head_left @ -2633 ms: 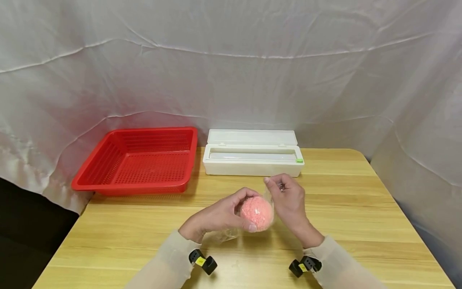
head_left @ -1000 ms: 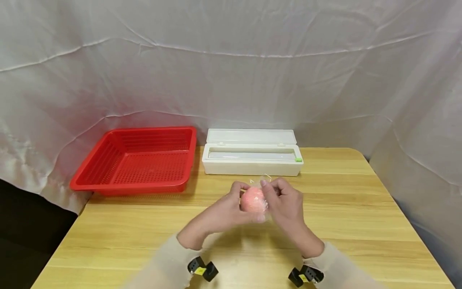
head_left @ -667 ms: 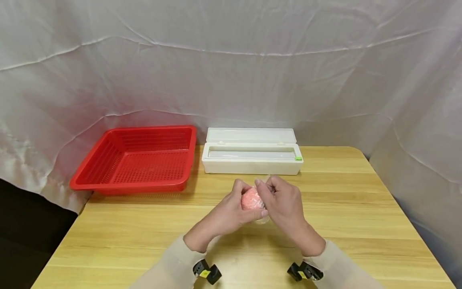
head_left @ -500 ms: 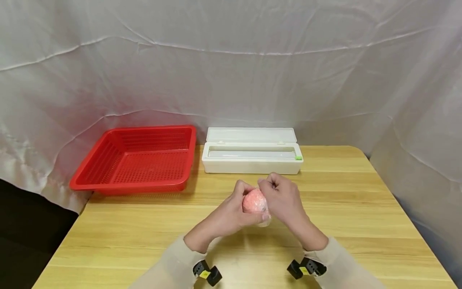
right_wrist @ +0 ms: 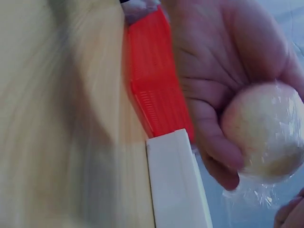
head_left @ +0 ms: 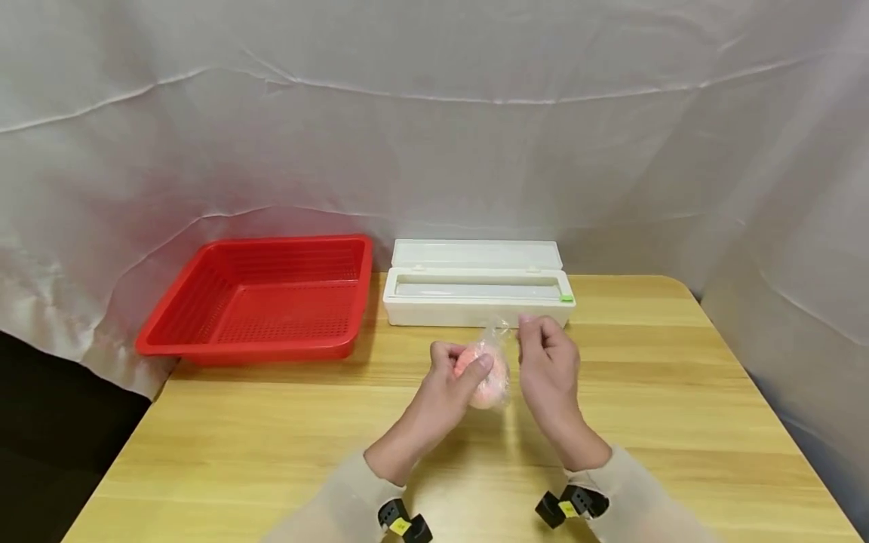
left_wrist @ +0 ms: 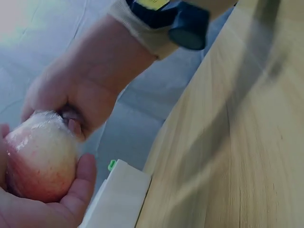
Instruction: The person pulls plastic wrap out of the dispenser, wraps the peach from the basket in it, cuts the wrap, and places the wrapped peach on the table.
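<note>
A pink and pale peach (head_left: pixel 483 392) is covered in clear plastic wrap (head_left: pixel 497 335), whose loose end stands up from it. My left hand (head_left: pixel 444 388) grips the peach above the table, thumb across its front. In the left wrist view, the peach (left_wrist: pixel 42 156) shows cream and red skin under shiny film. To the right, my right hand (head_left: pixel 548 369) is raised with curled fingers, thumb against forefinger, pinching at the wrap's edge. The right wrist view has my left hand (right_wrist: pixel 213 76) curled round the wrapped peach (right_wrist: pixel 266 128), with film trailing toward my right fingertips (right_wrist: pixel 290 211).
Behind the hands stands a white wrap dispenser box (head_left: pixel 478 313), lid raised, with a roll inside and a green cutter at its right end. A red perforated basket (head_left: pixel 254 351) sits at the back left. A grey curtain (head_left: pixel 434 166) hangs behind the wooden table (head_left: pixel 679 422).
My right hand has drawn away from the peach to the right. My left thumb has moved up across the peach, and the wrap's end now stands up.
</note>
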The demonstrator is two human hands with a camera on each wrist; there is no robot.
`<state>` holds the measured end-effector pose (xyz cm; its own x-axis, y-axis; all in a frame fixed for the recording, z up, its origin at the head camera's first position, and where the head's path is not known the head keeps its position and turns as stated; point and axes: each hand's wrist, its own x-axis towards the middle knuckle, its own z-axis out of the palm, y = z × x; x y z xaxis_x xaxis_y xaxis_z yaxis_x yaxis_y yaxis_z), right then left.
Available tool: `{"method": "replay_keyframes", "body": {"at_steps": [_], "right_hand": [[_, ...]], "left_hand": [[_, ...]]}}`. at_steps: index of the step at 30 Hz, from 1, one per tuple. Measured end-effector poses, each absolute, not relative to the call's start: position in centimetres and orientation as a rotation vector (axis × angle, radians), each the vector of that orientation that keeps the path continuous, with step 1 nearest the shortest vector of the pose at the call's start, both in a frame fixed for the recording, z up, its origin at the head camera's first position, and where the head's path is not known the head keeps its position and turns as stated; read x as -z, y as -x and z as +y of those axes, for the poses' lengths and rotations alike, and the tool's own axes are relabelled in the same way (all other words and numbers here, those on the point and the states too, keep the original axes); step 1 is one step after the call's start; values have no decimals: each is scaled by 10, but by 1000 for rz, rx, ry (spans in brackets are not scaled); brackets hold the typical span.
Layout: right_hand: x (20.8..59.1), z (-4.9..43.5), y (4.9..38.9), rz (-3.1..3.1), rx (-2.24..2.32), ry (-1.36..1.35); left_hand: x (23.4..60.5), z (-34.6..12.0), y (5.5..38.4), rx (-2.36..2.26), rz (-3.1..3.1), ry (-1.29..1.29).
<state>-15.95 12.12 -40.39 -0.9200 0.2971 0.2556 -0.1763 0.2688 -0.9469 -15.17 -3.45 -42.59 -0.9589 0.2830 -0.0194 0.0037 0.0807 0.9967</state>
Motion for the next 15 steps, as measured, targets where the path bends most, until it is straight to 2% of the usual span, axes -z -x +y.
{"method": "replay_keyframes", "body": {"at_steps": [7,11,15], "right_hand": [[411,103,140,-2268,-1830,62],[413,95,140,-2236,-2075,63],[413,90,141,-2221,-2067,18]], "left_hand": [[424,-24,152,-2258,1933,-141],[421,-20,152,-2337,1846,-90],[420,-18,154,-2412,1824,-9]]}}
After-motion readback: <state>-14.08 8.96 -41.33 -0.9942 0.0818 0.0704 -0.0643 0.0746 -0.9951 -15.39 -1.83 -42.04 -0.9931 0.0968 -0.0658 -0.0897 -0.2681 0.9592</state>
